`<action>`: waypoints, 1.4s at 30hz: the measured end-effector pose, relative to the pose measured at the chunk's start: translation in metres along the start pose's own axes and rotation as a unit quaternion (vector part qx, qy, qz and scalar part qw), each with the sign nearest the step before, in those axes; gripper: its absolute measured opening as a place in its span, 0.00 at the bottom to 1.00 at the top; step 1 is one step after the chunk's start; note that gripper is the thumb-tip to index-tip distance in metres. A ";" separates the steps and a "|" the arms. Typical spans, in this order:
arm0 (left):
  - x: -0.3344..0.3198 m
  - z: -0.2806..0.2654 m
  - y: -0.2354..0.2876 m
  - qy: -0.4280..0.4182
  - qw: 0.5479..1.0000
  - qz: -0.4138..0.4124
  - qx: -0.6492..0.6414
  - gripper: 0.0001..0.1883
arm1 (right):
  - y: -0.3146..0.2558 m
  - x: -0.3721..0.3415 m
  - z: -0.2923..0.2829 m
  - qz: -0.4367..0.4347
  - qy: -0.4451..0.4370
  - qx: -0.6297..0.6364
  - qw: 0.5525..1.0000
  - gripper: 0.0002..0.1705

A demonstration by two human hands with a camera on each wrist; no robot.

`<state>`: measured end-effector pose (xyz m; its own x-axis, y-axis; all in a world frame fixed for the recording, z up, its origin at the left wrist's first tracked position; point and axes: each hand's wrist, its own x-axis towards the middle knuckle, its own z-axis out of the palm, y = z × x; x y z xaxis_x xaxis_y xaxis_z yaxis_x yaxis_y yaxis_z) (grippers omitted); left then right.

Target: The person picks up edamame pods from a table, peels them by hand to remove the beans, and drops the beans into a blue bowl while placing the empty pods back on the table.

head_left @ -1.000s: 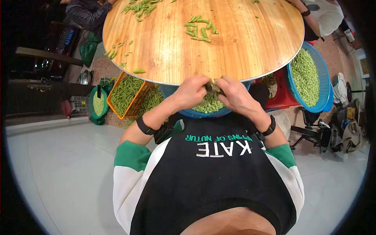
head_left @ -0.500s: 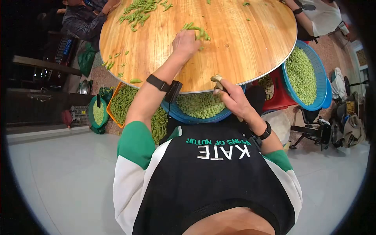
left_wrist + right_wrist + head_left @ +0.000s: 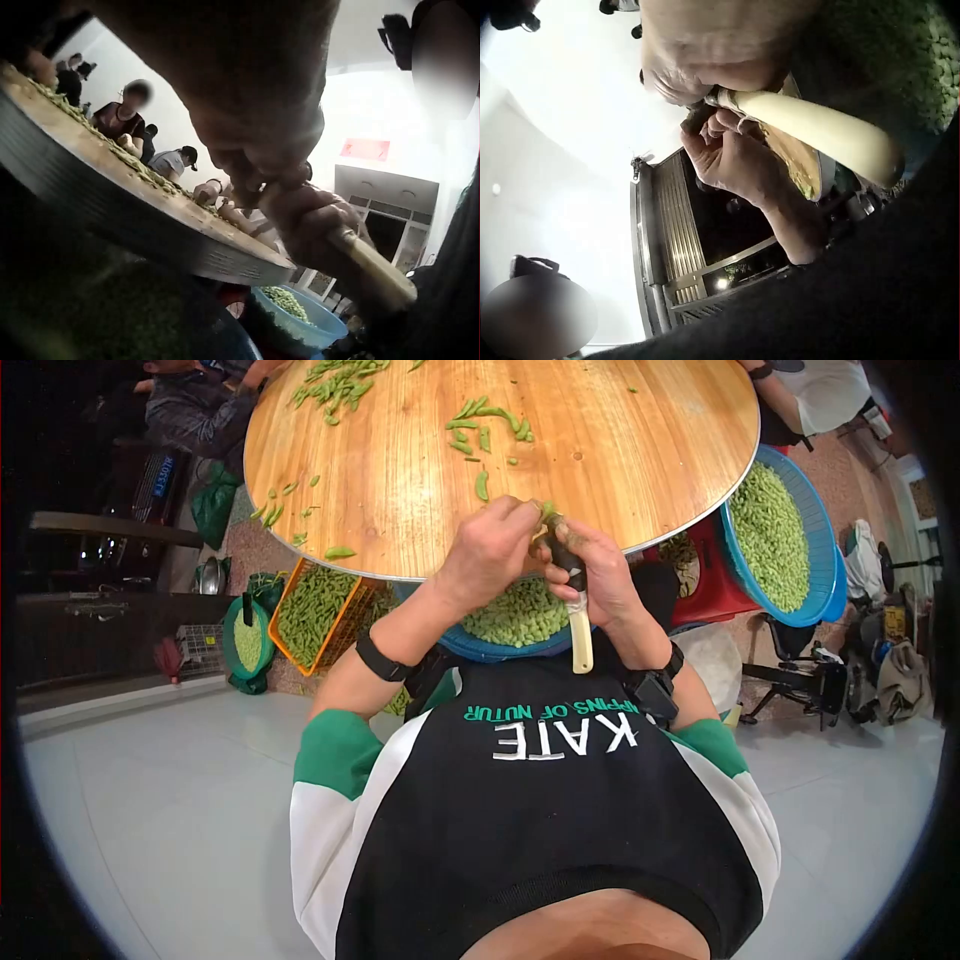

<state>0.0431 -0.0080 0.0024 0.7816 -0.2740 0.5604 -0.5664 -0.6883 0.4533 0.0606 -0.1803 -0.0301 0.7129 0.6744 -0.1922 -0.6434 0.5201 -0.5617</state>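
Has brought left hand [image 3: 488,552] back from bench [image 3: 650,460], green pod [image 3: 548,509] in pinched grip, to pale-handled tool [image 3: 581,645] clasped in right hand [image 3: 606,570], apparently for working.

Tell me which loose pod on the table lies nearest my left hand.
The lone green pod just beyond your left hand; the cluster of pods lies farther out, and the other scattered pods sit well off to the left.

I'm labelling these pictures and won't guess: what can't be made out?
Right wrist view: far end of the cream-handled tool, hidden where the left hand and right hand meet.
Head view: full shape of the green bit between the hands, partly covered by them.
Head view: far edge of the wooden table, cut off by the top.
Left wrist view: lower-left area, too dark.
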 end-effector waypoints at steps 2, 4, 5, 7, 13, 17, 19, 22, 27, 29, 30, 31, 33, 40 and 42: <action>-0.007 -0.002 0.003 -0.005 0.997 -0.066 -0.046 0.06 | 0.002 -0.001 0.000 0.006 -0.007 0.015 1.000 0.12; -0.012 0.000 0.002 -0.012 0.987 -0.132 -0.093 0.07 | 0.003 -0.004 0.002 0.004 -0.012 0.035 0.999 0.11; -0.016 0.006 -0.003 0.012 0.956 -0.197 -0.217 0.06 | 0.003 -0.004 0.003 0.006 -0.011 0.036 0.999 0.11; -0.016 0.008 -0.001 0.038 0.904 -0.258 -0.337 0.05 | 0.004 -0.004 0.005 0.006 -0.031 0.042 0.999 0.12; -0.021 0.003 -0.006 -0.005 0.765 -0.406 -0.500 0.04 | 0.008 -0.002 0.001 0.005 -0.030 0.020 0.999 0.14; -0.023 0.005 0.001 0.000 0.791 -0.391 -0.470 0.06 | 0.009 -0.001 0.000 0.009 -0.022 0.014 1.000 0.16; -0.026 0.007 0.000 0.004 0.821 -0.373 -0.433 0.07 | 0.006 -0.001 0.003 0.007 -0.025 0.035 0.999 0.12; -0.027 0.005 0.001 -0.053 0.808 -0.380 -0.446 0.08 | 0.004 -0.004 0.009 0.007 -0.037 0.017 0.999 0.13; -0.027 0.005 0.004 -0.009 0.833 -0.364 -0.416 0.07 | 0.005 -0.004 0.008 0.011 -0.039 0.016 0.999 0.16; -0.031 0.007 -0.003 -0.009 0.869 -0.333 -0.366 0.07 | 0.006 -0.005 0.010 0.007 -0.041 0.017 0.999 0.16; -0.033 0.009 -0.006 -0.010 0.900 -0.301 -0.314 0.07 | 0.006 -0.005 0.010 0.005 -0.036 0.006 0.999 0.16; -0.035 0.010 -0.007 -0.010 0.901 -0.300 -0.314 0.07 | 0.006 -0.005 0.010 0.002 -0.030 -0.006 1.000 0.15; -0.036 0.014 -0.010 0.012 0.909 -0.263 -0.325 0.07 | 0.005 -0.006 0.016 -0.006 -0.011 -0.033 0.999 0.13; -0.024 -0.001 -0.010 -0.022 0.628 -0.441 -0.640 0.09 | 0.000 -0.004 -0.001 0.050 -0.078 0.037 0.995 0.12; -0.027 0.002 -0.013 -0.043 0.537 -0.430 -0.725 0.10 | -0.001 -0.006 0.000 0.049 -0.086 0.042 0.994 0.12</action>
<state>0.0298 0.0072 -0.0196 0.8910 -0.3465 -0.2934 0.4534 0.6433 0.6170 0.0567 -0.1849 -0.0281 0.5923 0.7996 -0.0988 -0.7334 0.4844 -0.4770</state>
